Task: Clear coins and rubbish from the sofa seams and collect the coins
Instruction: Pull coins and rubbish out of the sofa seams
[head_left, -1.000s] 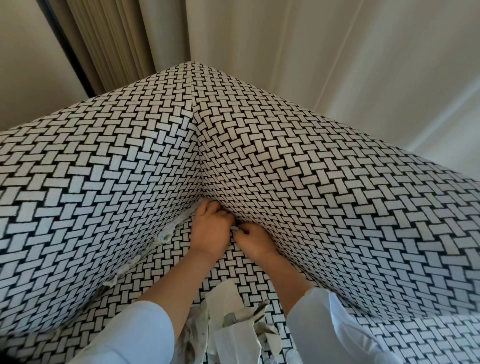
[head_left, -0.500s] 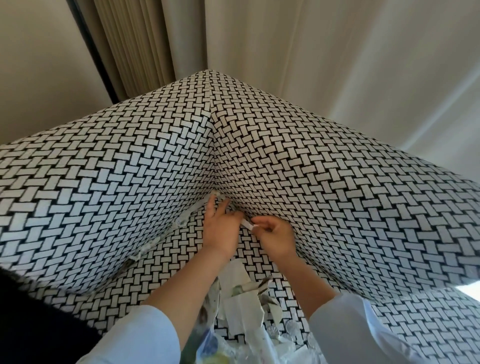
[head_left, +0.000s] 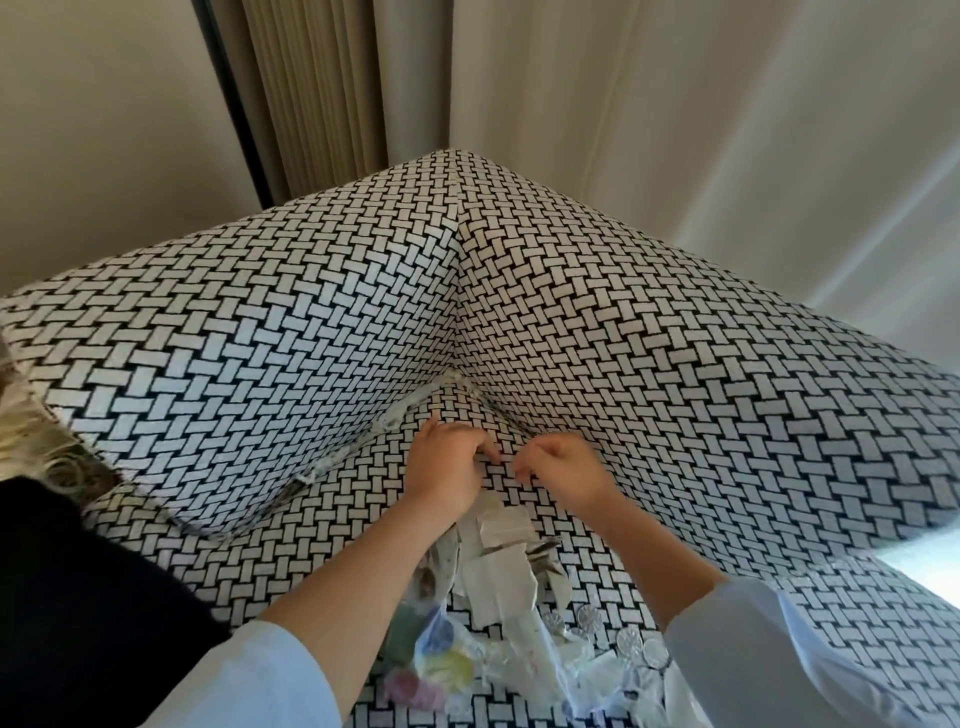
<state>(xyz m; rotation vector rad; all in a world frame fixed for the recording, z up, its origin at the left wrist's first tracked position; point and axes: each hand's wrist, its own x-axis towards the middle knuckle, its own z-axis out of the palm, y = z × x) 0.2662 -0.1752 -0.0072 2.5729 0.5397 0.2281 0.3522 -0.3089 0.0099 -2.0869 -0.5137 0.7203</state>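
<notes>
The sofa (head_left: 675, 415) has a black-and-white woven cover, and I look into its inner corner. My left hand (head_left: 447, 462) rests on the seat just short of the corner with its fingers curled and nothing visible in them. Beside it, my right hand (head_left: 561, 467) hovers with its fingertips pinched together, as on a small paper scrap that barely shows. White scraps (head_left: 384, 426) still line the left seam. Nearer me lies a pile of torn paper (head_left: 498, 566), with silver coins (head_left: 589, 618) to its right.
A thin plastic bag with coloured discs (head_left: 441, 660) lies on the seat under my left forearm. A dark cushion or cloth (head_left: 78, 597) sits at the left edge. Beige curtains (head_left: 322, 104) hang behind the sofa corner.
Both hands have drawn back out of the corner seam toward me. The right hand pulled a small white scrap out. The view has tilted up and pulled back, showing the coins.
</notes>
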